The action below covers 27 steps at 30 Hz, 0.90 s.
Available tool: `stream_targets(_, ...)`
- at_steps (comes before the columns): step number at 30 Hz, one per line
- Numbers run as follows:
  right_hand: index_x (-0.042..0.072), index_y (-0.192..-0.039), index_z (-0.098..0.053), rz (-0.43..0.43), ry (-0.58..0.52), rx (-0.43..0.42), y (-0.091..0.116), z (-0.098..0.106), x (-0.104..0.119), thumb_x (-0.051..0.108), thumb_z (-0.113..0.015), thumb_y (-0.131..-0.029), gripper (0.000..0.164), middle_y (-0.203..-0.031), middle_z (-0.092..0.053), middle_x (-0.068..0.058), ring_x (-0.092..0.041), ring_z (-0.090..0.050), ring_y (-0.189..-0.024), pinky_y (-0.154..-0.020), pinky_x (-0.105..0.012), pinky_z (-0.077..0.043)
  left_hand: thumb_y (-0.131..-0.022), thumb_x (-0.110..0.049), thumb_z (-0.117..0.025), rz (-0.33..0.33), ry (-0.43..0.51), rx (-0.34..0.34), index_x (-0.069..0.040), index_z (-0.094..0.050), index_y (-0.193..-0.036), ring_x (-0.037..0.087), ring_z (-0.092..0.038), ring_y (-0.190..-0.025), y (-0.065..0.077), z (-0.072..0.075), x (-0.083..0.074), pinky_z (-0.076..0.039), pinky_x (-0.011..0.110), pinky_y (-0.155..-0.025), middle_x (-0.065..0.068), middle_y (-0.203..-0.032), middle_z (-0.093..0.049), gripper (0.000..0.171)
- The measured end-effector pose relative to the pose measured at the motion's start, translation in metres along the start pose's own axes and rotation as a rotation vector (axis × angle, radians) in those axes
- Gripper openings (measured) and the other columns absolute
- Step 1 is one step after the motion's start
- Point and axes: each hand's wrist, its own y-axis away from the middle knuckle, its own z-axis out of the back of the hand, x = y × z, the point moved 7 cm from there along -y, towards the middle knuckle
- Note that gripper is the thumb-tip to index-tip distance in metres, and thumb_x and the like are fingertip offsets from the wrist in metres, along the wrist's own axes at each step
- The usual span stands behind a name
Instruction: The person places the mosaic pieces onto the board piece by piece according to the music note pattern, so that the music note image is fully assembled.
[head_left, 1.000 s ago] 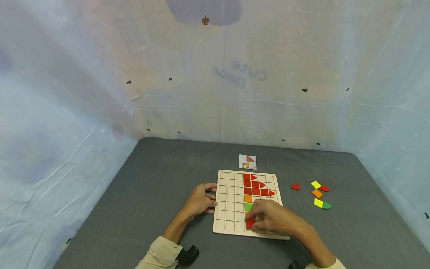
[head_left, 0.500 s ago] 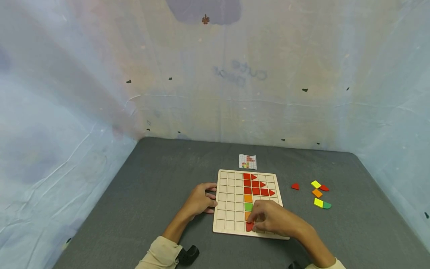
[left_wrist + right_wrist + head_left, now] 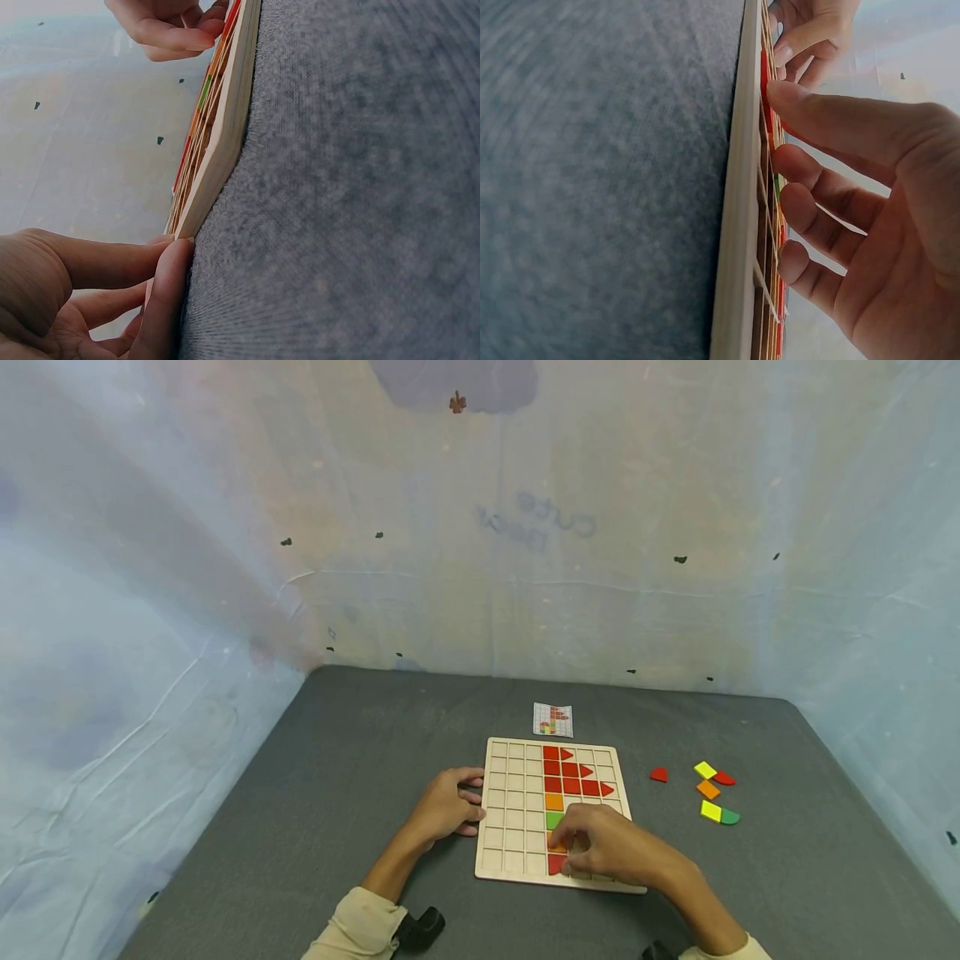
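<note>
The left hand (image 3: 442,810), unclenched, touches a pale wooden grid board (image 3: 513,822) midway between the grey cloth-covered desk's (image 3: 360,727) side edges, probably steadying it. Toward the far edge lies a small printed paper card (image 3: 552,720), likely for easy viewing. The right hand (image 3: 611,843), loosely curved, not gripping, touches a flat red tile (image 3: 556,864) on the board; smooth straight-sided and rounded coloured tiles (image 3: 707,790) lie nearer the right edge.

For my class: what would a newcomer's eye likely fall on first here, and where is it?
Probably the red pointed rows at the far side of the wooden grid board, growing longer toward the person. Next, perhaps, the right hand, its thumb touching a red piece in the board's nearest row. Then the loose coloured pieces on the grey table, right of the board.
</note>
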Motion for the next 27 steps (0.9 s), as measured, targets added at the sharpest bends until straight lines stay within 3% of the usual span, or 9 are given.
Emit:
stream_targets(6, 0.022, -0.106, -0.08, 0.017, 0.017, -0.046, -0.001, 0.006, -0.003, 0.024, -0.086, -0.09, 0.017, -0.098, -0.071, 0.009, -0.008, -0.061, -0.086, -0.072, -0.023, -0.052, -0.084, 0.011, -0.077, -0.004, -0.003, -0.003, 0.002, -0.059, -0.146, 0.022, -0.07, -0.098, 0.0, 0.0, 0.0, -0.066, 0.036, -0.062, 0.018, -0.132, -0.062, 0.065)
stream_targets(14, 0.017, -0.106, -0.079, 0.061, -0.019, -0.13, 0.001, 0.02, -0.01, 0.018, -0.085, -0.091, 0.016, -0.094, -0.071, 0.007, -0.005, -0.061, -0.082, -0.07, -0.024, -0.055, -0.085, 0.012, -0.076, -0.006, -0.004, -0.005, 0.003, -0.059, -0.146, 0.021, -0.07, -0.095, 0.0, 0.0, 0.0, -0.066, 0.035, -0.062, 0.019, -0.131, -0.062, 0.064)
stream_targets(27, 0.015, -0.11, -0.08, -0.028, -0.013, -0.26, 0.007, 0.049, -0.028, 0.023, -0.084, -0.091, 0.021, -0.096, -0.07, 0.007, -0.008, -0.062, -0.084, -0.071, -0.025, -0.053, -0.084, 0.012, -0.077, -0.003, 0.006, 0.003, 0.002, -0.059, -0.145, 0.022, -0.07, -0.096, 0.0, 0.001, -0.001, -0.067, 0.036, -0.062, 0.018, -0.131, -0.062, 0.064)
